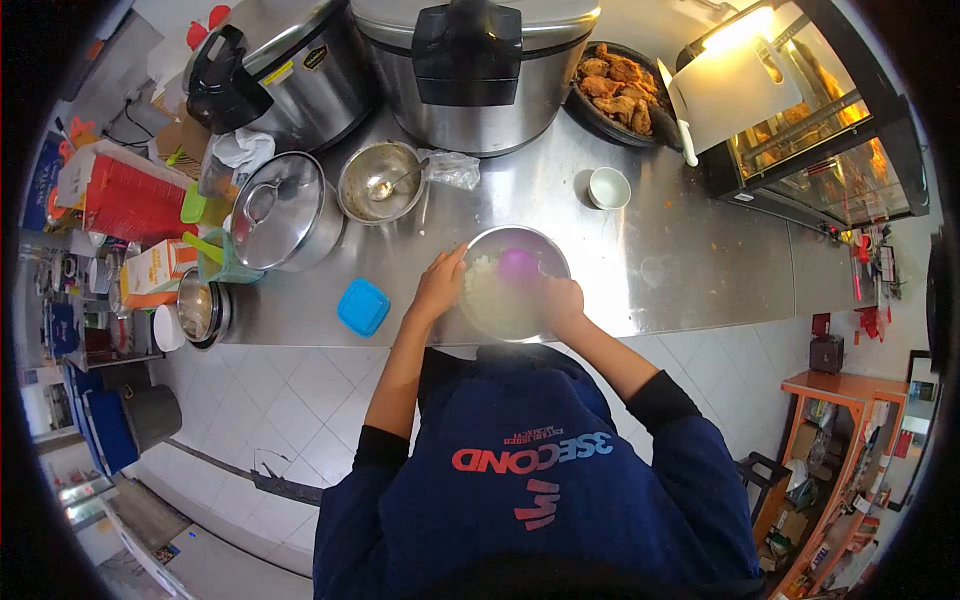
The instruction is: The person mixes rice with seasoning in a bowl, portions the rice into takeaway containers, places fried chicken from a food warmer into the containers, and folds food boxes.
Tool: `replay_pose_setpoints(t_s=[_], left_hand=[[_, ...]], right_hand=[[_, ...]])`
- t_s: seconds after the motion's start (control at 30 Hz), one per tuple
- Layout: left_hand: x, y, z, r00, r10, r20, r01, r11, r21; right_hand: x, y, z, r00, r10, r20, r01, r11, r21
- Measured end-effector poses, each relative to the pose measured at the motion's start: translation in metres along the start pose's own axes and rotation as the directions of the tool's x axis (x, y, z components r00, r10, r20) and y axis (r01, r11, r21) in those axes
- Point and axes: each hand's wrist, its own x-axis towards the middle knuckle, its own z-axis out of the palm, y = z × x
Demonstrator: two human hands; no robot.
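Observation:
A round metal bowl (pixel 500 318) stands near the front edge of the steel counter, with whitish, rice-like food (pixel 487 285) inside. My left hand (pixel 439 284) grips the bowl's left rim. Over the bowl's right side my right hand (pixel 560 300) is closed around something I cannot make out; its fingers are blurred. A purple round thing (pixel 518 264), also blurred, shows in the bowl beside that hand. Left of the bowl lies a blue-lidded box (pixel 363 307).
Two large steel cookers (pixel 300 75) stand at the back. Nearby are a metal bowl with a spoon (pixel 381 182), a lidded pot (pixel 285 212), a small white bowl (pixel 609 188), a pan of fried food (pixel 620 90), a knife (pixel 686 135) and a lit glass cabinet (pixel 820 120).

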Motion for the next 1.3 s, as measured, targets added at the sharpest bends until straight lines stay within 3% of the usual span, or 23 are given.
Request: replay_pose_setpoints(t_s=[0.07,0.17,0.23,0.33,0.37,0.43,0.5,0.7,0.8,0.93,1.07,1.17,1.3], left_hand=[[0.002,-0.008,0.003,0.998,0.04,-0.042,-0.041,0.999,-0.004],[0.008,-0.022,0.007,0.992,0.095,-0.087,-0.096,0.995,-0.011],[0.016,-0.018,0.008,0.979,0.183,-0.093,-0.176,0.982,0.072],[0.024,0.004,0.005,0.99,0.144,-0.011,-0.144,0.99,0.0],[0.027,0.001,0.008,0.986,0.162,-0.042,-0.16,0.985,0.058],[0.032,-0.004,0.014,0.974,0.2,-0.102,-0.181,0.968,0.174],[0.029,0.005,0.009,0.988,0.138,-0.067,-0.125,0.976,0.176],[0.031,0.008,0.003,0.993,0.095,-0.065,-0.08,0.975,0.207],[0.029,0.01,0.0,0.997,0.064,-0.042,-0.055,0.979,0.195],[0.025,0.014,-0.002,0.997,0.06,-0.038,-0.053,0.983,0.177],[0.022,0.011,-0.002,0.996,0.076,-0.043,-0.069,0.988,0.136],[0.021,0.006,0.003,0.988,0.12,-0.094,-0.108,0.987,0.121],[0.015,0.019,0.002,0.994,0.056,-0.095,-0.045,0.992,0.118]], right_hand=[[0.01,0.009,-0.007,0.997,-0.04,-0.071,0.041,0.999,0.023],[0.015,0.032,-0.065,0.989,-0.116,-0.089,0.105,0.987,-0.12],[0.027,0.04,-0.065,0.978,-0.162,-0.13,0.137,0.973,-0.184],[0.042,0.035,-0.047,0.939,-0.281,-0.2,0.243,0.951,-0.192],[0.048,0.032,-0.041,0.916,-0.33,-0.228,0.293,0.939,-0.181],[0.048,0.027,-0.057,0.886,-0.459,-0.069,0.437,0.875,-0.209],[0.042,0.022,-0.064,0.83,-0.546,0.112,0.554,0.784,-0.28],[-0.002,0.042,-0.066,0.707,-0.689,-0.159,0.649,0.721,-0.244],[-0.014,0.063,-0.069,0.711,-0.674,-0.2,0.649,0.739,-0.181],[-0.021,0.084,-0.071,0.824,-0.506,-0.253,0.469,0.862,-0.195],[-0.034,0.076,-0.076,0.946,-0.24,-0.22,0.228,0.971,-0.076],[-0.048,0.056,-0.059,0.954,-0.262,-0.142,0.257,0.965,-0.055],[-0.054,0.0,-0.012,0.991,-0.133,-0.012,0.133,0.99,0.043]])
